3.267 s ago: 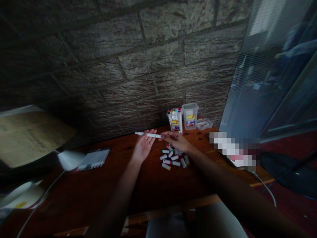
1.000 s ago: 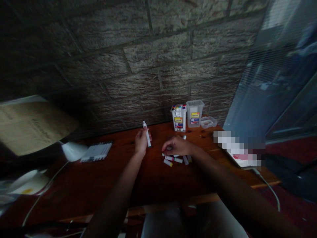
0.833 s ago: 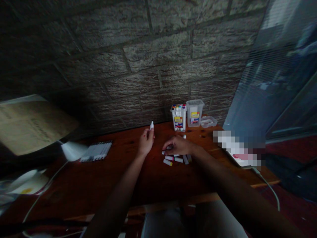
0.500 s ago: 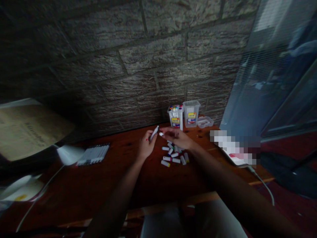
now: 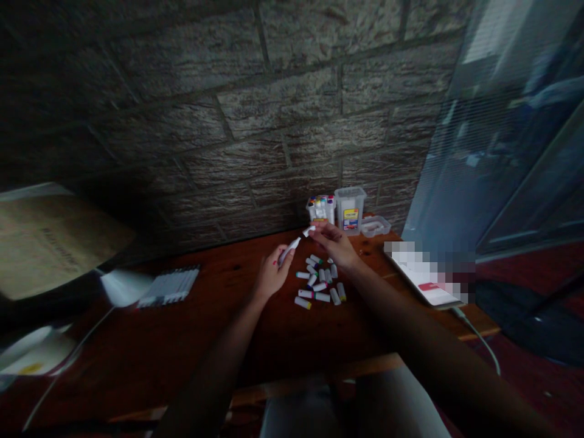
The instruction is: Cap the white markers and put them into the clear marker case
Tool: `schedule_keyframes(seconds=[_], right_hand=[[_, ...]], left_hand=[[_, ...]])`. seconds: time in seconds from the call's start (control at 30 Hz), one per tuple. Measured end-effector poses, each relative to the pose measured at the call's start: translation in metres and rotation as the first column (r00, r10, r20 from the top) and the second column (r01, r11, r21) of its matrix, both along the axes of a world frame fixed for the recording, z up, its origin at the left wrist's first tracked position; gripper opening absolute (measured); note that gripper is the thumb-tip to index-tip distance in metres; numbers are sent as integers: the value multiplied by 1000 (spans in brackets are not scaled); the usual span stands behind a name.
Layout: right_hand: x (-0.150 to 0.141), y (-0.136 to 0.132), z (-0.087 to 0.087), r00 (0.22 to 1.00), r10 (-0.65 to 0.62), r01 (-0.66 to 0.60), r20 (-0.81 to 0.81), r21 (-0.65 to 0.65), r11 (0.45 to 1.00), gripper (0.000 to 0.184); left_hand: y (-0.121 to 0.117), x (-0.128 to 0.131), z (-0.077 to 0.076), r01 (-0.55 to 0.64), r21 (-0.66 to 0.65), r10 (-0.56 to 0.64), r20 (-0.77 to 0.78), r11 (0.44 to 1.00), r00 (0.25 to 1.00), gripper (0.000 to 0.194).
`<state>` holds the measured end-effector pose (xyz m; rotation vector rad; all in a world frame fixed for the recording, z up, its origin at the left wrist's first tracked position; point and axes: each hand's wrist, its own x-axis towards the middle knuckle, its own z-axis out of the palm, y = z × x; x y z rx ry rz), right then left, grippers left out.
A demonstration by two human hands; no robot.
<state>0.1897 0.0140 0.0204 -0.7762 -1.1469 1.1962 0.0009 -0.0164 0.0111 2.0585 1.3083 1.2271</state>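
Above the bench (image 5: 255,340), your left hand (image 5: 272,274) has its fingers closed round a white marker (image 5: 289,252), tilted up toward your right hand (image 5: 335,243), whose fingers pinch a small white cap (image 5: 309,231) just beside the marker's tip, apart from it. Below your right hand lie scattered caps (image 5: 321,275). Farther back stand a filled marker box (image 5: 321,208) and a clear box (image 5: 350,210); a row of markers (image 5: 168,287) lies well to your left.
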Motion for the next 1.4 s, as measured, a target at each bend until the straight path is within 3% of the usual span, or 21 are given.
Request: schedule_keyframes(seconds=[0.3,0.5,0.7,0.9,1.1,1.27,1.4], right_hand=[[-3,-3,-8,973,135,-149,190,61,987,34],[-2,-4,-7,971,166,-175,173,41,984,34],[-9,-6,-12,955,226,-252,190,126,959,42],[-10,-7,-9,979,170,-178,116,66,982,53],[-5,-3,-9,998,-8,9,-61,18,1000,72],[-7,0,-14,998,23,-20,-56,48,999,62],[-11,-2,-14,996,77,-74,-35,90,993,73]], left_hand=[[-1,0,-1,4,39,-2,-58,999,998,25],[-1,0,-1,1,54,3,-59,999,998,25],[-4,3,1,43,32,-43,3,999,999,22],[-1,3,-2,63,39,-65,40,997,997,27],[0,0,-4,41,47,-34,-124,998,992,31],[-1,2,-6,51,88,-42,-103,995,994,26],[-2,2,-3,34,155,-27,-46,987,999,23]])
